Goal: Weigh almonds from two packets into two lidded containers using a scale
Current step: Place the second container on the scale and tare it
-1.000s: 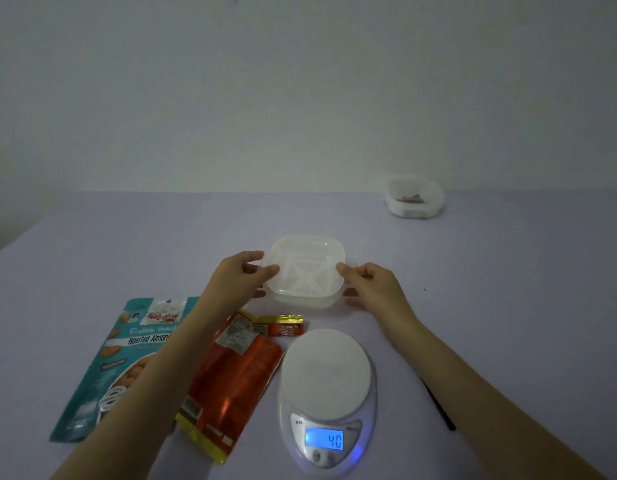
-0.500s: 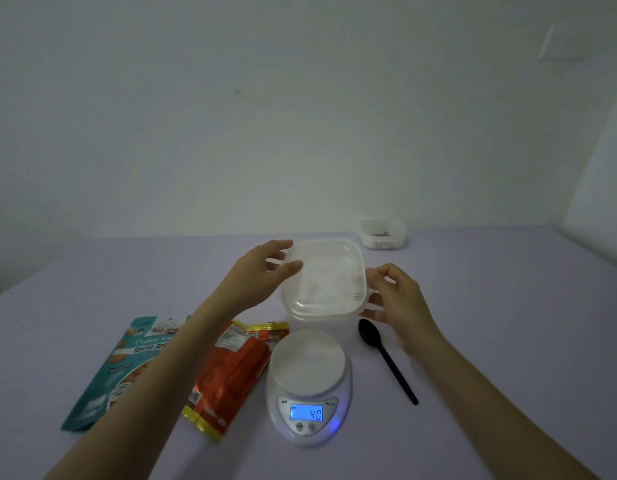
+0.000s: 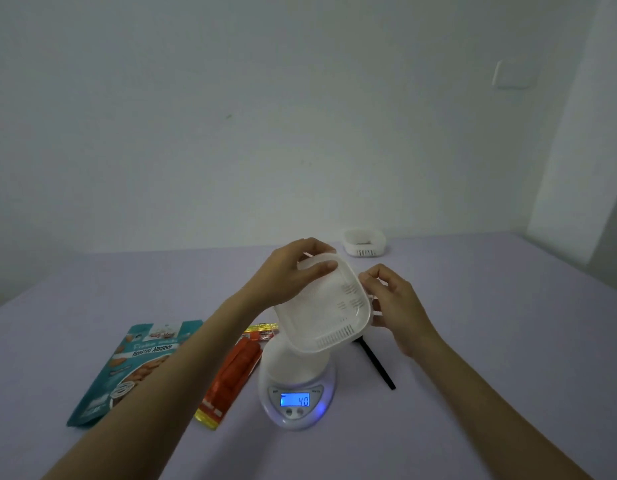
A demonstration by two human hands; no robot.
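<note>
A white square lidded container [image 3: 322, 306] is held tilted in the air above the white scale [image 3: 297, 389], whose blue display reads 40. My left hand [image 3: 289, 275] grips its upper left edge, thumb on top. Its right corner is pinched by my right hand [image 3: 393, 299]. A teal almond packet [image 3: 133, 365] and an orange packet [image 3: 232, 372] lie flat to the left of the scale. A second white container [image 3: 364, 242] stands at the far side of the table.
A black spoon [image 3: 378, 365] lies right of the scale, its bowl hidden behind the held container. The table [image 3: 490, 323] is covered in pale lilac and ends at a white wall behind.
Both hands have lifted the container off the table and tilted it above the scale. The camera has tipped upward, showing more wall.
</note>
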